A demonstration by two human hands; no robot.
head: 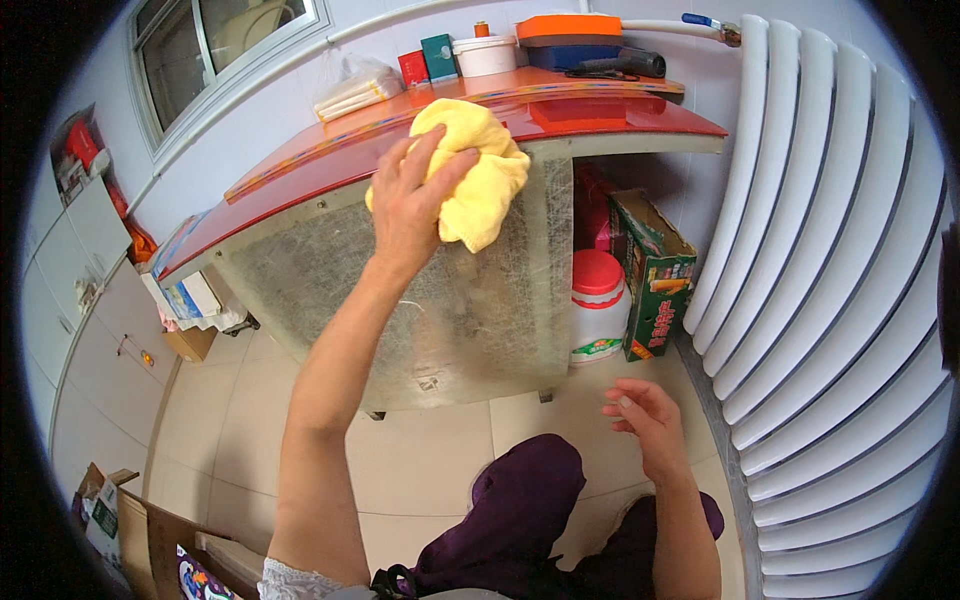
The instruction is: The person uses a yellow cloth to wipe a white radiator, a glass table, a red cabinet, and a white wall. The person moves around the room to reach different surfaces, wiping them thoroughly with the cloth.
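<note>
My left hand point(412, 195) holds a crumpled yellow cloth point(480, 176) against the front edge of a red tabletop point(330, 165), at the upper middle of the view. The cloth hangs over the edge, in front of the table's scuffed greyish side panel point(450, 322). My right hand point(643, 420) is held low at the right, above the tiled floor, with its fingers loosely bent and nothing in it. Near it, beneath the table's right end, stand a white plastic tub with a red lid point(600, 307) and a green cardboard box point(660, 300).
A white radiator point(825, 300) rises close at the right. On the raised orange shelf point(360, 127) stand a white bucket point(484, 56), an orange and blue box point(570, 41), a black hairdryer-like object point(637, 63) and plastic bags point(360, 90). Cardboard boxes point(161, 540) lie at the lower left.
</note>
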